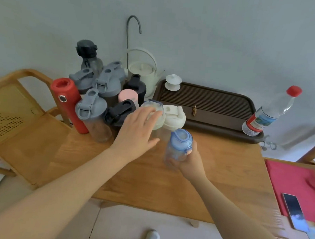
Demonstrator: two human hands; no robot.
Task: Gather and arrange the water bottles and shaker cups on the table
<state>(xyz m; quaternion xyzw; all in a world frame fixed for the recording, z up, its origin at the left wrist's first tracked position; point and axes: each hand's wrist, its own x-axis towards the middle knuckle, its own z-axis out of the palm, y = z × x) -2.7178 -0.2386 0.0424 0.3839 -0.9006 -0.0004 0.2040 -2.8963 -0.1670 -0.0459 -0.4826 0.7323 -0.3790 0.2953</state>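
Observation:
A cluster of bottles and shakers stands at the back left of the wooden table (214,177): a red flask (68,103), several grey-lidded shakers (91,112), a black-lidded shaker (119,112), a pink cup (127,96), a tall black bottle (135,87), a dark-capped bottle (88,55). My left hand (136,132) lies spread over a clear shaker with a pale lid (157,123), next to a white-lidded shaker (175,116). My right hand (191,161) grips a clear blue-lidded bottle (179,146) just in front of them, held tilted.
A dark brown tea tray (208,105) fills the back right, with a white lidded cup (173,82) on it and a red-capped plastic water bottle (270,114) at its right end. A white kettle (144,71) stands under a curved tap. A wooden chair is left; a phone (294,210) lies right.

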